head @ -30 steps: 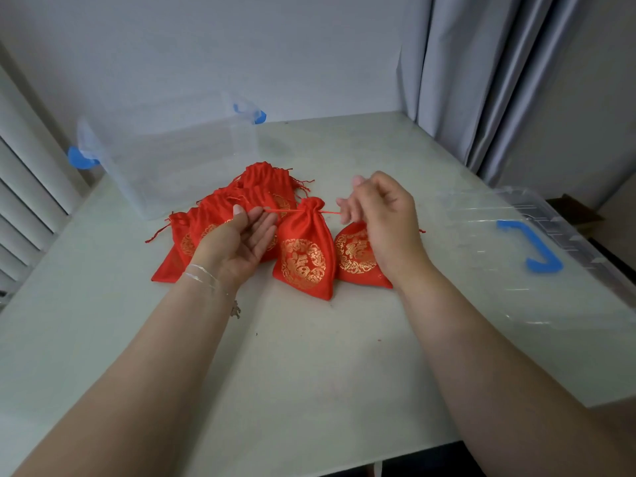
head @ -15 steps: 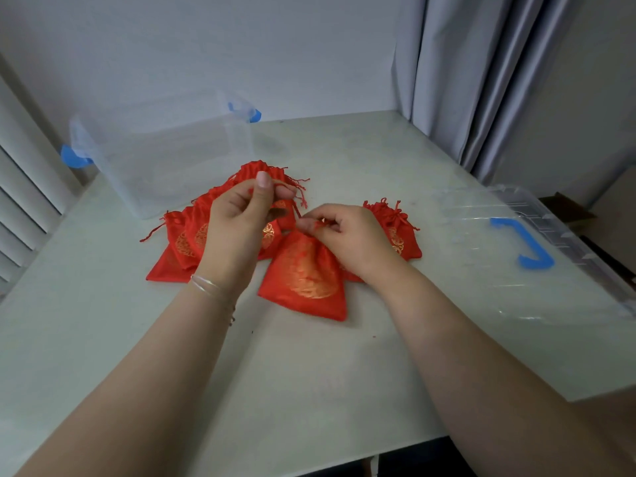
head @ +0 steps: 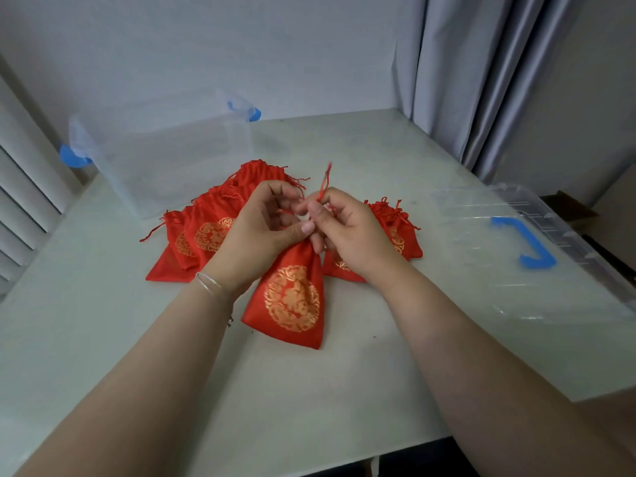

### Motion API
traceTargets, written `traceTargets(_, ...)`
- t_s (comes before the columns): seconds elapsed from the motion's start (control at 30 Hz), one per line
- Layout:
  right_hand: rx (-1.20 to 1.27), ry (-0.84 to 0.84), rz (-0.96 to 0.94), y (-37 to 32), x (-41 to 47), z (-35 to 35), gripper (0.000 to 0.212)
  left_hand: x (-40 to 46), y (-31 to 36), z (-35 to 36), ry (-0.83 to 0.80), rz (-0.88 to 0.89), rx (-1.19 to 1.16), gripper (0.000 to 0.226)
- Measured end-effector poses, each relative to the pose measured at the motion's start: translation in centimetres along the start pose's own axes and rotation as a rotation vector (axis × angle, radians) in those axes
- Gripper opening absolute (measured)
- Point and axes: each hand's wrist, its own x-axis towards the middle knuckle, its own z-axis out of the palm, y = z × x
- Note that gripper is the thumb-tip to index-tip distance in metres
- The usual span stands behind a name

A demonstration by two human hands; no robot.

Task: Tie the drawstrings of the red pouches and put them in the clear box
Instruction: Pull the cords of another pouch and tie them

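Left hand [head: 256, 232] and right hand [head: 347, 232] pinching thin red drawstrings [head: 325, 182] at the neck of a gold-printed red satin pouch [head: 292, 297] resting on the pale table [head: 309, 390]. Other red pouches [head: 206, 232] heaped just behind. Clear plastic box [head: 165, 156] with blue latches at far left, nothing visible inside; clear lid with blue handle [head: 523, 242] lying flat at right.

A single view is given, taken from a wide-angle camera worn on the person's head. It is aimed forward and down across the counter [head: 309, 390], whose near edge is cut by the bottom of the frame and whose far edge is met by the wall. Both forearms are seen entering from the near corners, so the scene is viewed from close above. The left hand [head: 254, 232] and right hand [head: 351, 232] are held near the frame's centre. Straight lines at the edges, such as the curtain [head: 481, 80] at far right, are bent by the lens. No second view is supplied, so nothing is shared.
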Motion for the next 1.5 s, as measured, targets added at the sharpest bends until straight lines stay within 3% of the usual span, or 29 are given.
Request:
traceTargets(0.17, 0.04, 0.037, 0.061, -0.7, -0.3, -0.4, 0.019, -0.2, 0.2, -0.1, -0.036, -0.052, 0.063, 0.039)
traceTargets(0.5, 0.065, -0.063, 0.133, -1.5, -0.9, -0.1, 0.021, -0.4, 1.3, -0.1, -0.107, -0.033, 0.095, 0.076)
traceTargets(0.7, 0.164, -0.084, 0.165, -0.9, -0.7, 0.0, 0.023, -0.4, 0.9, -0.5, -0.196, -0.103, -0.093, 0.08)
traceTargets(0.97, 0.292, -0.039, 0.195, -0.4, -0.4, -0.1, 0.024, -0.2, 0.2, 0.3, -0.181, -0.15, -0.041, 0.069)
traceTargets(1.2, 0.117, -0.025, 0.192, 0.1, -0.2, 0.0, 0.025, -0.5, 0.6, 0.3, -0.173, -0.148, 0.174, 0.057)
traceTargets(1.5, 0.043, 0.103, 0.096, -0.2, -0.1, -0.5, 0.024, -0.5, 0.7, 0.8, -0.172, -0.251, 0.107, 0.032)
